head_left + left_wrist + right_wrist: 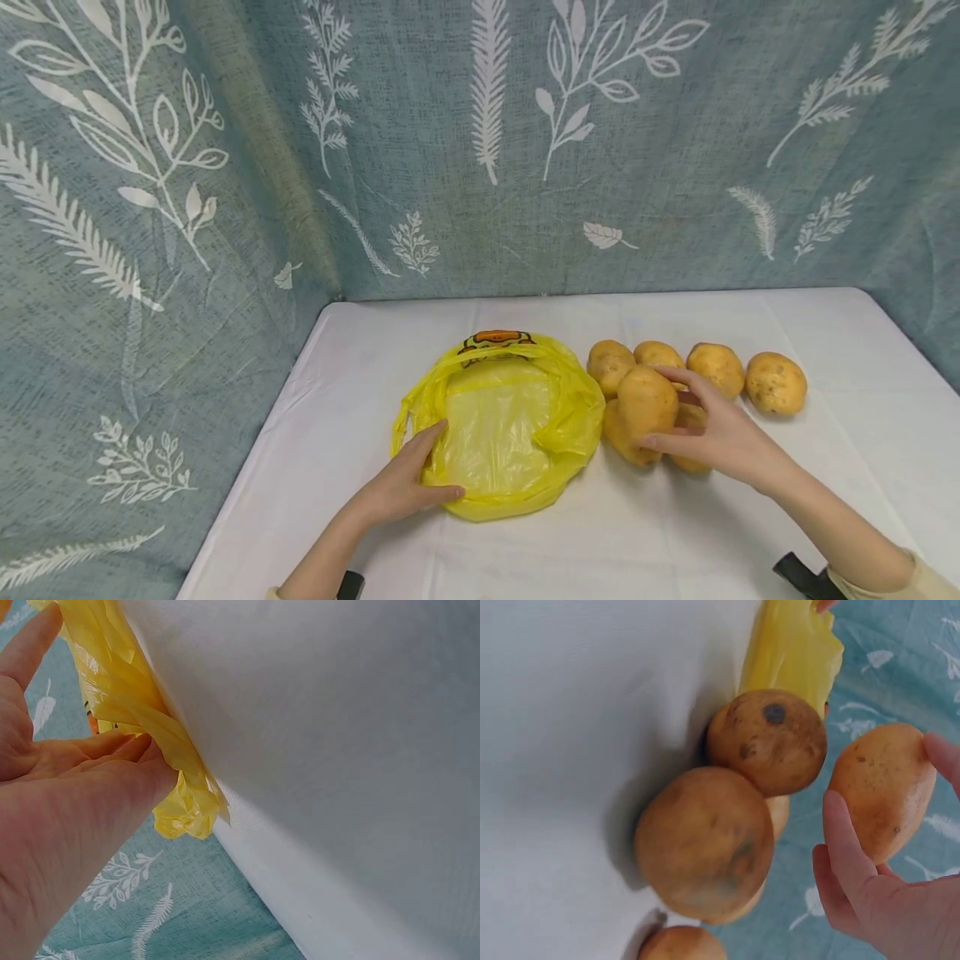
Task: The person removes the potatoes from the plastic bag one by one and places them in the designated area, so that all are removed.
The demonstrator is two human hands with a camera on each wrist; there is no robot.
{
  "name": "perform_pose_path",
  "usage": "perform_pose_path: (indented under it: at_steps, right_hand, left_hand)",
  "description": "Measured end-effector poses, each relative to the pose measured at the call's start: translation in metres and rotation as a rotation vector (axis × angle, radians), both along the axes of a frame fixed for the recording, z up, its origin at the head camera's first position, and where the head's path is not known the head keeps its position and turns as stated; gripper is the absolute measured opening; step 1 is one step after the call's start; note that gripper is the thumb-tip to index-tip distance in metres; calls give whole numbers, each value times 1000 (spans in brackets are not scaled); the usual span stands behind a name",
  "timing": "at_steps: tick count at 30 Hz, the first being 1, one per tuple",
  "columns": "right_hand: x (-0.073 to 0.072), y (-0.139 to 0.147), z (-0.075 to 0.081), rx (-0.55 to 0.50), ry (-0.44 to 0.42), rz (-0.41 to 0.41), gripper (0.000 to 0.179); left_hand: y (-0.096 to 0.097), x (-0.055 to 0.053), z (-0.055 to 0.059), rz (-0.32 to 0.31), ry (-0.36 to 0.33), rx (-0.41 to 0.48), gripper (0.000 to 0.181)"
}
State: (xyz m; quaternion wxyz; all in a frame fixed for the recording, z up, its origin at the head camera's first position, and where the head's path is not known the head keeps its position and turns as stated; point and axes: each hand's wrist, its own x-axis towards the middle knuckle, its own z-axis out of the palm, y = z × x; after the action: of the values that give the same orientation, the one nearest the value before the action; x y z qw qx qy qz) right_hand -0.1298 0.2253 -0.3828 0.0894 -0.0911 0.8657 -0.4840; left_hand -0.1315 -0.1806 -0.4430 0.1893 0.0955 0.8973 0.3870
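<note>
A yellow plastic bag (498, 508) lies with its mouth spread wide and its bottom showing inside. At the bag's left rim is my left hand (408, 483), thumb and index finger spread apart, their tips over the edge; in the left wrist view its other fingers touch the yellow plastic (169, 739). My right hand (720, 437) grips a potato (647, 402) between thumb and fingers. The right wrist view has this held potato (885, 791) raised off the table. Below and behind it sit other potatoes, partly hidden by the hand and the held one.
Several loose potatoes stand right of the bag, among them one at the far right (776, 383) and one beside it (715, 369). A white cloth (525, 558) covers the table. Blue-green leaf-patterned curtains (450, 150) hang behind and at the sides.
</note>
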Motion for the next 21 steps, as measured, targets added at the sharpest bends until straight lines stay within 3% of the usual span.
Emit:
perform_pose_path:
  at_steps: [6, 13, 21]
  right_hand:
    - [5, 14, 0, 42, 2, -17, 93]
    - [10, 33, -1, 15, -48, -42, 91]
    - [13, 56, -7, 77, -101, -91, 94]
  left_hand:
    - [0, 0, -2, 0, 2, -3, 98]
    - [-1, 1, 0, -5, 13, 6, 98]
    - [-1, 1, 0, -6, 8, 11, 98]
